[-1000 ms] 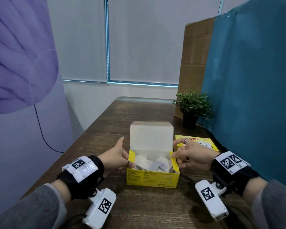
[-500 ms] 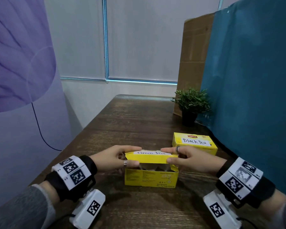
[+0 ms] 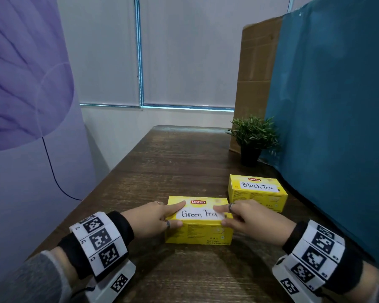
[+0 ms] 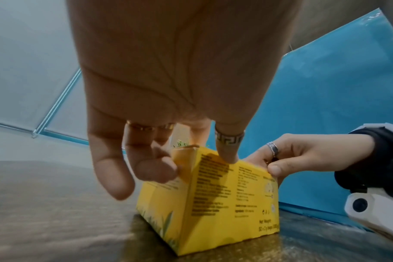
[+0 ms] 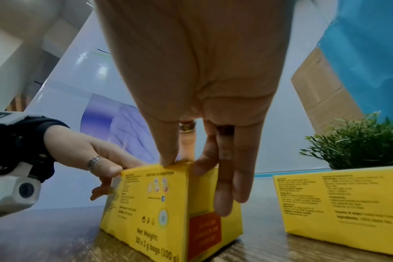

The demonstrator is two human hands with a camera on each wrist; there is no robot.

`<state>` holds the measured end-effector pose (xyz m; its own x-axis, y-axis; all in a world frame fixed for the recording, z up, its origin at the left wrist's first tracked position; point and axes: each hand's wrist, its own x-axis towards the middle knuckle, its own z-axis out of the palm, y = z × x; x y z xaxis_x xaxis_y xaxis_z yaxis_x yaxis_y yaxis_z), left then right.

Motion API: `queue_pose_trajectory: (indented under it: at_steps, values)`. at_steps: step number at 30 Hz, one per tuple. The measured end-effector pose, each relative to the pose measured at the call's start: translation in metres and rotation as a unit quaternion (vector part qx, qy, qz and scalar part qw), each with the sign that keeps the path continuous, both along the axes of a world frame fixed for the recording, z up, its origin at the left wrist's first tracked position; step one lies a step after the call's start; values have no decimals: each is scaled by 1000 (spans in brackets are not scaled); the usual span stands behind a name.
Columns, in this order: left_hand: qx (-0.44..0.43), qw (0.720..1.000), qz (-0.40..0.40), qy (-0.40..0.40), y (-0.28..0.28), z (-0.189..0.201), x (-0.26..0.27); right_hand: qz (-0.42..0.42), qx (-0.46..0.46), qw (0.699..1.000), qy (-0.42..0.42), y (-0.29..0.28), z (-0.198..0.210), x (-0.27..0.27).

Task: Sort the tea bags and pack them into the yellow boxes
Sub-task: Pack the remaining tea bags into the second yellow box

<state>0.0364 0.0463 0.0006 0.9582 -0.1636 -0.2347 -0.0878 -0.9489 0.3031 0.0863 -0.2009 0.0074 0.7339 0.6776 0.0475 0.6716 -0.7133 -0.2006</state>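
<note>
**Lid down on the Green Tea box, but is the flap really tucked?**

I have both hands on the Green Tea box (image 3: pixel 198 219), which sits on the bench (image 3: pixel 173 162) in front of me, its lid folded flat. My left hand (image 3: pixel 153 219) pinches the left end: forefinger laid along the top, thumb against the upper front edge, other fingers curled at the end panel. My right hand (image 3: pixel 247 219) mirrors it on the right end, thumb at the front corner, fingers draped down the side panel. The Black Tea box (image 3: pixel 257 192) stands shut just behind and to the right, apart from this one, with the potted plant (image 3: pixel 253 138) further back.

What worries me:

- From the left wrist view the lid's front edge looks slightly proud at the corner. I judge the tuck flap may be riding outside the front wall; if so, the lid could spring up once I let go.
- Pressing harder to fix that could crease thin card or buckle the lid inward. I cannot see the tea bags, so I cannot tell whether any stands high enough to be crushed or to block the flap.
- Uneven pressure from the two hands might skate the light box across the bench towards the Black Tea box.
</note>
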Motion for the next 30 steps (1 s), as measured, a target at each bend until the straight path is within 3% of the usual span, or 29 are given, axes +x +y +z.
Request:
queue_pose_trajectory:
  at_steps: [5,9,15,24,30]
  values:
    - [6,999,-29,-28,-10,5,-1,-33,-21,999,-11,-10,2,-2]
    - [-41,997,-47,-55,-32,13,7,-94,-90,990,-63,-32,16,1]
    - [-80,994,-68,-26,-74,12,30,-176,-124,973,-87,-64,21,10]
    - [-72,996,-51,2,-117,8,56,-252,-157,944,-148,-88,12,20]
    - [-61,998,-24,-10,-133,5,62,-257,-213,934,-129,-87,-1,28]
